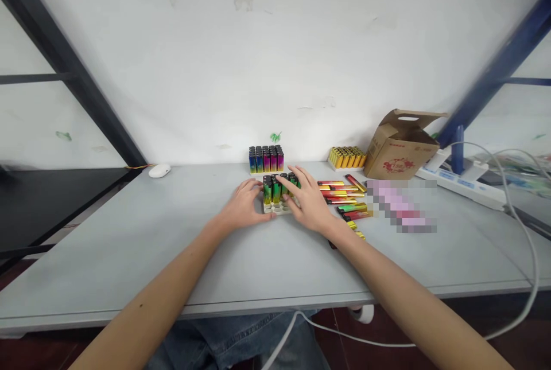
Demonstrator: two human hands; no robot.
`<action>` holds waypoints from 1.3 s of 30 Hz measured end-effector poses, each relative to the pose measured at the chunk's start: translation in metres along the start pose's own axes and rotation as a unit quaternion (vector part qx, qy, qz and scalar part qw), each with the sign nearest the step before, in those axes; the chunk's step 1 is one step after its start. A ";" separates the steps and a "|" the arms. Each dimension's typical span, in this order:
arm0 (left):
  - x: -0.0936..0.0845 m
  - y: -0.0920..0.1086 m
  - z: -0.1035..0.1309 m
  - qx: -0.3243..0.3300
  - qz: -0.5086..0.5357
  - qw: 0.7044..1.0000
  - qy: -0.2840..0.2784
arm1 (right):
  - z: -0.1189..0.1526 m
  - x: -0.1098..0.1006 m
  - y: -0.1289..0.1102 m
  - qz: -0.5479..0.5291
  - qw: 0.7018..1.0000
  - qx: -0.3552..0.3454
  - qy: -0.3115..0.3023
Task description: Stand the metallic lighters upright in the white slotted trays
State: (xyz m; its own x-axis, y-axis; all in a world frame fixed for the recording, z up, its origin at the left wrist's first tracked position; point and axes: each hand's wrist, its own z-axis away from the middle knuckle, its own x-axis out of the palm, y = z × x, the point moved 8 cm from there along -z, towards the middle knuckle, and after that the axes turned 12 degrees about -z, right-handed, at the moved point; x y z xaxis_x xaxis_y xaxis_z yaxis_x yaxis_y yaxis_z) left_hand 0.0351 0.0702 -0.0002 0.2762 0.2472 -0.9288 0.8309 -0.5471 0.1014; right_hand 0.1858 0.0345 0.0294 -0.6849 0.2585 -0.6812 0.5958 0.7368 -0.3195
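Note:
A white tray (275, 209) with round holes stands in front of me, its back part filled with upright green-and-gold lighters (276, 190) with black tops. My left hand (244, 205) curls around the tray's left side, thumb at the front corner and fingers at the back. Over the tray's right part, my right hand (313, 201) has thumb and index finger around a green lighter (284, 187) standing in it, the other fingers stretched out. Holes along the front show bare. The tray's right end is hidden behind my right hand.
Loose red, gold and green lighters (342, 192) lie to the right. Behind are a tray of blue and purple lighters (266, 159) and a tray of yellow lighters (346, 157). An opened cardboard box (398, 155), a power strip (465, 183) with cables and a white case (159, 171) also sit there.

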 end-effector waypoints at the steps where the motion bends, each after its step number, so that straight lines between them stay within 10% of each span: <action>1: 0.000 -0.001 -0.001 -0.001 -0.003 1.000 0.005 | 0.000 -0.002 0.002 -0.014 1.000 0.004 0.009; 11: 0.005 -0.018 -0.003 -0.028 -0.007 1.000 -0.001 | -0.002 -0.035 0.018 -0.104 0.986 0.043 0.121; 16: 0.006 -0.028 -0.004 -0.045 -0.001 0.999 -0.016 | -0.003 -0.028 0.044 -0.140 0.982 0.124 -0.024; 22: 0.003 -0.031 -0.002 -0.061 0.008 0.998 -0.035 | 0.022 -0.028 0.052 -0.279 0.880 0.214 -0.318; 35: 0.001 -0.028 0.001 -0.065 0.013 0.997 -0.043 | 0.052 -0.022 0.073 -0.199 0.834 0.308 -0.412; 39: 0.003 -0.029 0.001 -0.068 0.019 0.996 -0.050 | 0.033 -0.011 0.064 -0.182 0.890 0.251 -0.333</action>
State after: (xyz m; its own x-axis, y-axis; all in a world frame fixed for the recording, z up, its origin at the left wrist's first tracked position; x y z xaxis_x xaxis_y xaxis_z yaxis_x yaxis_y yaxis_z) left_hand 0.0116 0.0856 -0.0060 0.2645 0.1439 -0.9536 0.8804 -0.4395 0.1779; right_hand 0.2453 0.0583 -0.0051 -0.5701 -0.4925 -0.6576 0.6119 0.2797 -0.7399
